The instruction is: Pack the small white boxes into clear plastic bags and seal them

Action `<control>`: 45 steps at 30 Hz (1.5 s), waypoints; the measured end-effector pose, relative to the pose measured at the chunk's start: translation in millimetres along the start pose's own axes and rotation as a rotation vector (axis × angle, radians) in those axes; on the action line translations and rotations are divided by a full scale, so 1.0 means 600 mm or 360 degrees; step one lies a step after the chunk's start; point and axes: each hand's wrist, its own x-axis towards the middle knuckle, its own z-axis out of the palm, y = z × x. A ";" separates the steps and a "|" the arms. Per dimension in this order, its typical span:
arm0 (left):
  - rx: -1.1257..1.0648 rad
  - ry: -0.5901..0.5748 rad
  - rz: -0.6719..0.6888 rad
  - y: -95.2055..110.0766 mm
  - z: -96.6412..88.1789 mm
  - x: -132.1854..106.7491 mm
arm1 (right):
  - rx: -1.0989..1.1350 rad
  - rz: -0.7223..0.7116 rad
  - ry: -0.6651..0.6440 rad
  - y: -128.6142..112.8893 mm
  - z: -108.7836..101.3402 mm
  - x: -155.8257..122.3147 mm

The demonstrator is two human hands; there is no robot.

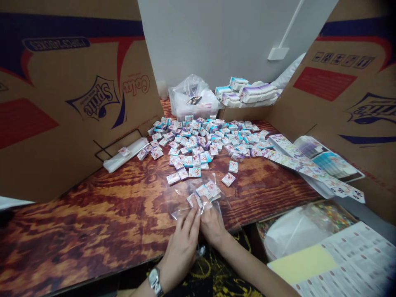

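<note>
My left hand (182, 239) and my right hand (212, 225) meet at the near edge of the wooden table (93, 222). Both press and pinch the near end of a clear plastic bag (198, 194) that lies flat. Inside the bag sit a few small white packets (206, 192) with purple and teal print. Beyond it spreads a big heap of several like packets (204, 138). My left wrist carries a watch (154, 281).
Cardboard box walls (71, 95) stand left and right. A clear bag of plastic (192, 97) and stacked packs (247, 93) sit at the back. Sticker strips (309, 165) lie right. Printed sheets (343, 258) and a bag (297, 233) are at lower right.
</note>
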 end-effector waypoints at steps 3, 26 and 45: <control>-0.0074 0.0010 0.0052 -0.001 0.005 -0.002 | -0.0124 0.0036 -0.0038 -0.004 0.001 0.012; -0.0035 0.0013 0.0032 -0.013 0.003 -0.003 | -0.0003 -0.0661 -0.0625 0.096 -0.056 0.062; 0.0251 0.0328 0.0045 -0.036 0.014 0.011 | -0.0088 0.0797 -0.0438 0.340 -0.132 0.173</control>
